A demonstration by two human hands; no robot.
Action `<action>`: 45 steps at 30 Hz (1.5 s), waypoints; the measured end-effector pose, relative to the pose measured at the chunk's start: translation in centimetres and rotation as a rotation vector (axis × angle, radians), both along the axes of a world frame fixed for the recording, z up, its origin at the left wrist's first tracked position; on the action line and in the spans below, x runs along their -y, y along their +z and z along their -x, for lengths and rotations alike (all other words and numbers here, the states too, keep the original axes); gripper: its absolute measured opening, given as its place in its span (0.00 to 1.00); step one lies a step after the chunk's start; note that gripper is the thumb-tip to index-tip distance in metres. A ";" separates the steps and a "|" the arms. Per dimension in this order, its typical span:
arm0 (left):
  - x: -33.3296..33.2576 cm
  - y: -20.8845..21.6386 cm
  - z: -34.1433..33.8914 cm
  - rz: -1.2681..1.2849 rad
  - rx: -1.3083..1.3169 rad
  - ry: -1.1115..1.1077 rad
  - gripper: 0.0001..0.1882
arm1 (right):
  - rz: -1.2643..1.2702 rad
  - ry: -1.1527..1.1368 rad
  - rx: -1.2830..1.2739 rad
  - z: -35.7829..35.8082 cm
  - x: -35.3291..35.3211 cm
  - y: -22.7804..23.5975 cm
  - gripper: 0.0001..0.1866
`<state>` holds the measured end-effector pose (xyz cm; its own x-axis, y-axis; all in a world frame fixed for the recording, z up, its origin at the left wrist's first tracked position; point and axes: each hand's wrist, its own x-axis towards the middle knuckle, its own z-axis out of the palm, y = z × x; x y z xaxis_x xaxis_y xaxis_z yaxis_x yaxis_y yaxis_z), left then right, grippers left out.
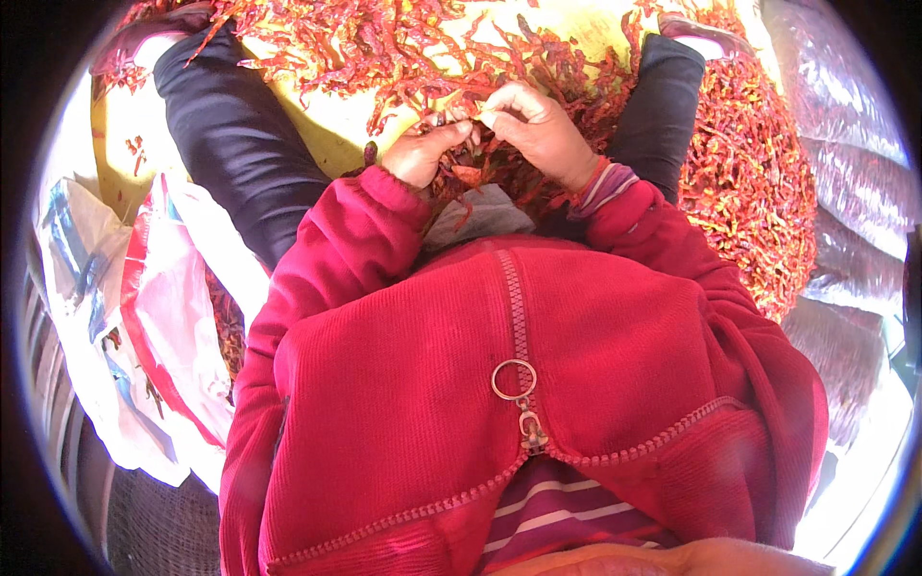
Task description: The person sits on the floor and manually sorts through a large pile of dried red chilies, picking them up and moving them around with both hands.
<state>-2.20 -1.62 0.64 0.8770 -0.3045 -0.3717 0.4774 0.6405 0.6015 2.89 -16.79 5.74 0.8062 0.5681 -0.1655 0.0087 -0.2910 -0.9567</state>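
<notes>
My left hand (423, 154) is closed, thumb against the fingers, around a few dried red chillies (465, 177) whose ends poke out below it. Close beside it, my right hand (543, 132) pinches with thumb and forefinger at the end of a chilli. The fingertips of both hands nearly meet, so the exact part being gripped is hard to make out. Both hands are above my lap, between my spread legs. Loose chillies (370, 48) lie just beyond the hands on a bright yellow sheet (322, 134).
A big heap of dried red chillies (744, 182) rises beyond my right leg, with shiny clear plastic wrapping (855, 192) at its right. At my left stands an open white and red woven sack (173, 307) with chillies inside. Grey netting (158, 523) lies at lower left.
</notes>
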 end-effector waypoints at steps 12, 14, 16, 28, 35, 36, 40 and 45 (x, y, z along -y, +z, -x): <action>-0.1 0.6 0.5 0.047 -0.095 0.085 0.12 | -0.090 0.037 -0.095 0.5 -0.6 -0.4 0.05; -0.4 -0.1 0.2 -0.003 -0.110 0.018 0.13 | -0.042 0.041 -0.067 -0.2 -0.9 0.4 0.06; -0.4 -1.4 0.0 -0.096 0.054 -0.007 0.14 | 0.078 0.158 0.073 -0.8 -1.5 0.0 0.07; 0.7 0.6 0.4 -0.371 0.099 -0.140 0.10 | 0.082 0.126 0.374 1.4 -0.5 0.2 0.06; 1.5 0.2 0.1 -0.650 0.334 -0.082 0.07 | 0.106 0.190 0.340 0.9 0.4 -0.1 0.05; 1.5 -0.3 0.0 -0.698 0.347 -0.087 0.07 | 0.107 0.187 0.335 0.8 0.4 -0.2 0.05; 0.4 -3.4 -0.6 -0.738 0.185 -0.111 0.05 | 0.088 0.225 0.322 0.4 -0.1 0.6 0.04; 0.2 -2.5 -1.3 -0.296 -0.056 0.023 0.04 | 0.243 0.335 0.067 -2.7 0.8 0.7 0.09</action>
